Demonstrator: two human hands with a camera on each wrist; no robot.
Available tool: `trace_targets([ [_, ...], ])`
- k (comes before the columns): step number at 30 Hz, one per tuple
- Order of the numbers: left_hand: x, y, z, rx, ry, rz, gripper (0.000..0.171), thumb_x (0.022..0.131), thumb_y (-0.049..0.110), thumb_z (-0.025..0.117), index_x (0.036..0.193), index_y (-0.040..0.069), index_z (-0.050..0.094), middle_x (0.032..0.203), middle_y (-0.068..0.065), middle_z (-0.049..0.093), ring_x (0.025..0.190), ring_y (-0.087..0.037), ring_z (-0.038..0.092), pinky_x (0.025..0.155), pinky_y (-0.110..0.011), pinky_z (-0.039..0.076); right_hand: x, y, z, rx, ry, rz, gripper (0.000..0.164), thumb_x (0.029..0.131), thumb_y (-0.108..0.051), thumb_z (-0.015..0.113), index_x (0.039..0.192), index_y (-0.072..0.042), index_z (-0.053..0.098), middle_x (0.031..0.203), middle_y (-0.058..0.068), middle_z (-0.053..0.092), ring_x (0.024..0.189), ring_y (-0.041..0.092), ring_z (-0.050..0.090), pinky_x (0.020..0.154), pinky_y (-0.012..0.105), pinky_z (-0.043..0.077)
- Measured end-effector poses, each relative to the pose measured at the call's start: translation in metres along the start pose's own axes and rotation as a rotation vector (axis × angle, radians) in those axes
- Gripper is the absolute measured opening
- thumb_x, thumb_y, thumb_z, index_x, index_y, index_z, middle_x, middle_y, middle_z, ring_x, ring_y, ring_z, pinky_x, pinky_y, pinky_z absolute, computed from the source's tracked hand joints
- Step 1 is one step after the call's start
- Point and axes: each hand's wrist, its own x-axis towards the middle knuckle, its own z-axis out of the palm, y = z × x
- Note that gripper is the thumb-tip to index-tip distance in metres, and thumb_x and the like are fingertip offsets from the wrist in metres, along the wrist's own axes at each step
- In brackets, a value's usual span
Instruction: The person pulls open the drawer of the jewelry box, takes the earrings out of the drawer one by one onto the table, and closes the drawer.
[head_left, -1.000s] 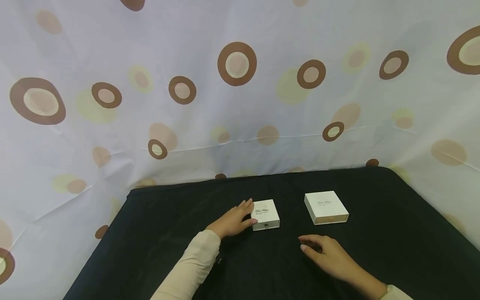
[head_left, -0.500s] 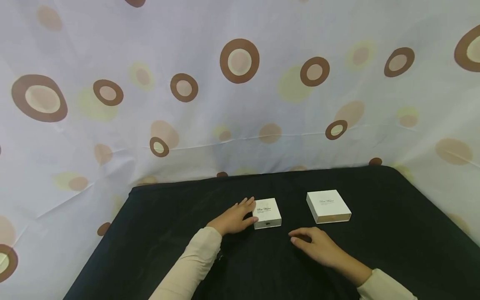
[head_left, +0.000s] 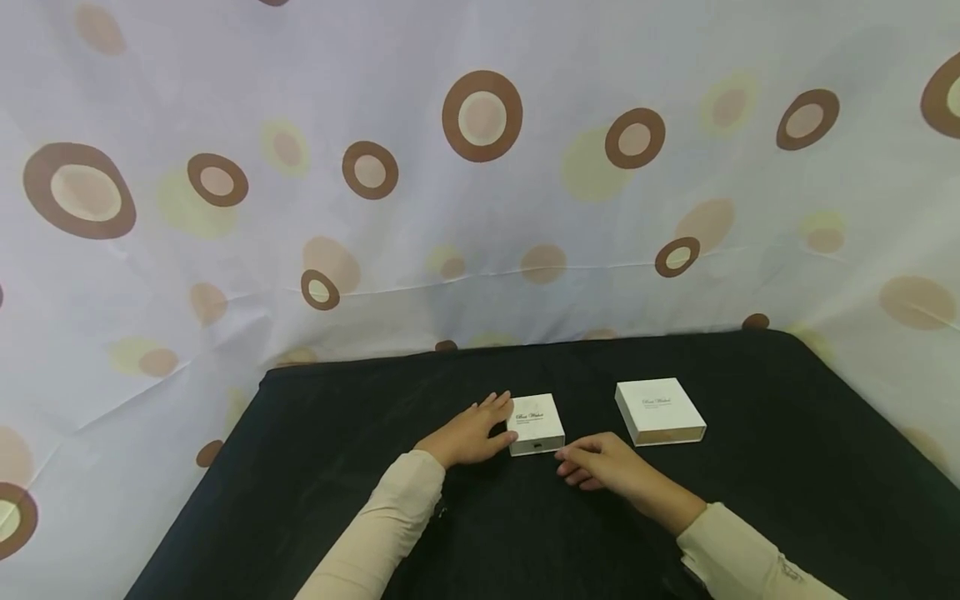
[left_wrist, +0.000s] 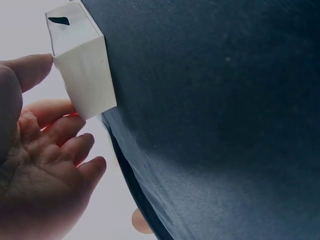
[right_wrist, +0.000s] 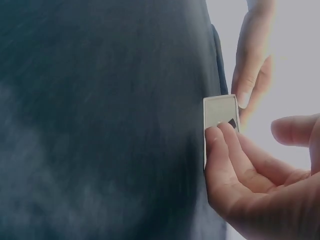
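Small white box (head_left: 536,423) sits flat on the black-covered counter (head_left: 360,417), lettered lid up, between the two hands. Its near face carries a small dark tab (right_wrist: 232,123).

Left grip (head_left: 467,435): released, fingers long and spread, not wrapped round anything. It lies at the box's left side; fingertips reach the left edge of the lid, thumb at the near left corner. Left wrist view has the thumb tip against the box's edge near the tab face, other fingers toward the far end. Palm stands clear of the box.

Right grip (head_left: 609,468): also released, fingers loosely bent, thumb standing apart from them in the right wrist view. It is at the near right corner of the box. Fingertips lie in front of the tab face, just beside the tab; whether they touch the face, cannot tell.

Larger white box (head_left: 657,408), also lettered on top, rests farther right on the counter, apart from both hands. Pale sleeves (head_left: 397,510) on both arms. Spotted curtain (head_left: 420,242) hangs behind.
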Motion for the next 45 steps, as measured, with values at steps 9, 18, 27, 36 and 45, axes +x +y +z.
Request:
trace_targets([
  [9, 0.000, 0.001, -0.002, -0.013, 0.002, 0.005, 0.061, 0.100, 0.033, 0.050, 0.150, 0.005, 0.029, 0.158, -0.011, 0.021, 0.146, -0.029, 0.018, 0.117, -0.048, 0.019, 0.016, 0.006, 0.012, 0.243, -0.037, 0.071, 0.050, 0.101, -0.028, 0.050, 0.117, 0.019, 0.056, 0.091, 0.009, 0.069, 0.078, 0.015, 0.069, 0.073, 0.028, 0.058],
  [18, 0.001, 0.000, 0.001, -0.011, 0.001, -0.004, 0.060, 0.101, 0.033, 0.049, 0.151, 0.007, 0.029, 0.159, -0.008, 0.020, 0.146, -0.028, 0.017, 0.118, -0.047, 0.019, 0.027, 0.004, 0.026, 0.375, 0.046, 0.178, 0.047, 0.099, -0.025, 0.055, 0.115, 0.019, 0.057, 0.086, 0.012, 0.069, 0.071, 0.012, 0.069, 0.072, 0.027, 0.058],
  [27, 0.002, -0.001, 0.002, -0.018, 0.001, -0.001, 0.061, 0.101, 0.033, 0.050, 0.151, 0.006, 0.029, 0.158, -0.009, 0.021, 0.146, -0.029, 0.018, 0.117, -0.047, 0.019, 0.031, 0.006, 0.031, 0.405, 0.109, 0.205, 0.042, 0.097, -0.022, 0.058, 0.112, 0.018, 0.059, 0.082, 0.012, 0.069, 0.068, 0.013, 0.070, 0.068, 0.026, 0.059],
  [36, 0.001, -0.002, 0.002, -0.025, -0.003, -0.022, 0.061, 0.100, 0.035, 0.050, 0.151, 0.009, 0.029, 0.159, -0.007, 0.020, 0.146, -0.028, 0.017, 0.117, -0.047, 0.019, 0.035, 0.005, 0.033, 0.409, 0.099, 0.196, 0.040, 0.097, -0.018, 0.058, 0.112, 0.019, 0.059, 0.079, 0.010, 0.069, 0.066, 0.012, 0.069, 0.067, 0.025, 0.058],
  [45, 0.001, -0.001, 0.001, -0.023, 0.009, -0.009, 0.062, 0.100, 0.034, 0.051, 0.151, 0.007, 0.030, 0.158, -0.009, 0.022, 0.146, -0.028, 0.019, 0.117, -0.047, 0.020, 0.039, 0.008, 0.035, 0.406, 0.130, 0.210, 0.026, 0.096, -0.006, 0.055, 0.107, 0.017, 0.062, 0.075, 0.007, 0.070, 0.064, 0.012, 0.069, 0.062, 0.025, 0.058],
])
